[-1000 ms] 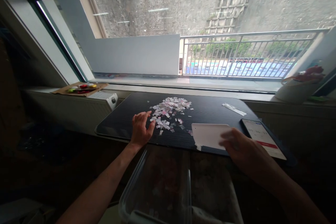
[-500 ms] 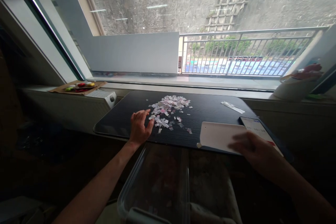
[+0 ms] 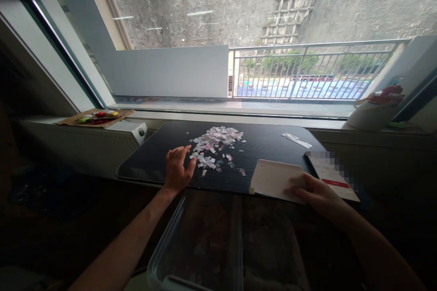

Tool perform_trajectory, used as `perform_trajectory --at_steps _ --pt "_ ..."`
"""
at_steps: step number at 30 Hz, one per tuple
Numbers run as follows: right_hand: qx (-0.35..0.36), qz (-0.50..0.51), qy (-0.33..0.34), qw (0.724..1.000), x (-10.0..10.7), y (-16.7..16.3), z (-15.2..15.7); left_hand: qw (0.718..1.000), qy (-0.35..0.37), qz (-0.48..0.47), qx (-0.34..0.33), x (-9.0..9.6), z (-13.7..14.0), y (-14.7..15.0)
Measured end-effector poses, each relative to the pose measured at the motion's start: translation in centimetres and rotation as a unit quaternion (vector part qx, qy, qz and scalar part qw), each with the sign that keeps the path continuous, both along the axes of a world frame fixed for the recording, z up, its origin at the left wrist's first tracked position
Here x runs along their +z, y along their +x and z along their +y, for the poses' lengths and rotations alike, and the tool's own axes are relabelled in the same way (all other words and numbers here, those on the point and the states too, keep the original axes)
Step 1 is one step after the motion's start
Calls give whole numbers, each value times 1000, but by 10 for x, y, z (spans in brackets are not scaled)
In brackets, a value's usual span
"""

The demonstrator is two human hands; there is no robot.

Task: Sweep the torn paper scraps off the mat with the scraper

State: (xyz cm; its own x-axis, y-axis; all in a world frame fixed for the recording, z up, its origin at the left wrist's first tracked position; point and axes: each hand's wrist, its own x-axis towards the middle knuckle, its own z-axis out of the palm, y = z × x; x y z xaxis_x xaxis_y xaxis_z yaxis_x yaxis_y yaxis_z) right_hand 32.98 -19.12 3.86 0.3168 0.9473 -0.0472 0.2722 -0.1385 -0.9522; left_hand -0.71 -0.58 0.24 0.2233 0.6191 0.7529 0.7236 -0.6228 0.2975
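Observation:
On the black table [image 3: 262, 143] is a pile of small white and pinkish paper pieces [image 3: 218, 135], with several strays scattered at its near side. My left hand [image 3: 177, 169] rests at the left edge of these pieces, open, its fingers apart. A thin pale board [image 3: 273, 179] with a small hole in one corner lies low over the table's front edge. My right hand [image 3: 309, 191] grips its right end, fingers partly hidden and slightly blurred. At the board's near left corner is a small yellowish piece [image 3: 251, 190].
A phone [image 3: 332, 175] lies right of the board, and a clear strip [image 3: 297, 140] lies behind it. Below the table's front edge is a clear plastic box [image 3: 160, 254]. A radiator [image 3: 128, 134] stands at the left; cardboard with colourful items [image 3: 97, 118] lies by the window.
My right hand has closed in on the board's right end, and the board has shifted a little left. My left hand stays beside the pieces. The whole view has shifted slightly.

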Motion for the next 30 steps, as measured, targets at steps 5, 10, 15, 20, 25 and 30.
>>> perform_trajectory --at_steps 5,10,15,20,25,30 --pt "-10 -5 2 1000 -1 12 -9 1000 1 -2 0 0 0 1" --pt "-43 -48 -1 998 -3 16 -6 1000 8 0 1 -1 0 0" --pt "-23 -1 -20 1000 -3 11 -6 1000 15 8 0 -1 1 0" --pt "-35 -10 -19 999 2 7 -4 1000 19 5 1 -2 1 0" --pt "-21 -2 14 1000 7 -4 8 1000 18 2 -3 -1 1 0" --pt "-69 -154 86 982 8 -20 23 1000 12 -1 -2 -2 1 1"
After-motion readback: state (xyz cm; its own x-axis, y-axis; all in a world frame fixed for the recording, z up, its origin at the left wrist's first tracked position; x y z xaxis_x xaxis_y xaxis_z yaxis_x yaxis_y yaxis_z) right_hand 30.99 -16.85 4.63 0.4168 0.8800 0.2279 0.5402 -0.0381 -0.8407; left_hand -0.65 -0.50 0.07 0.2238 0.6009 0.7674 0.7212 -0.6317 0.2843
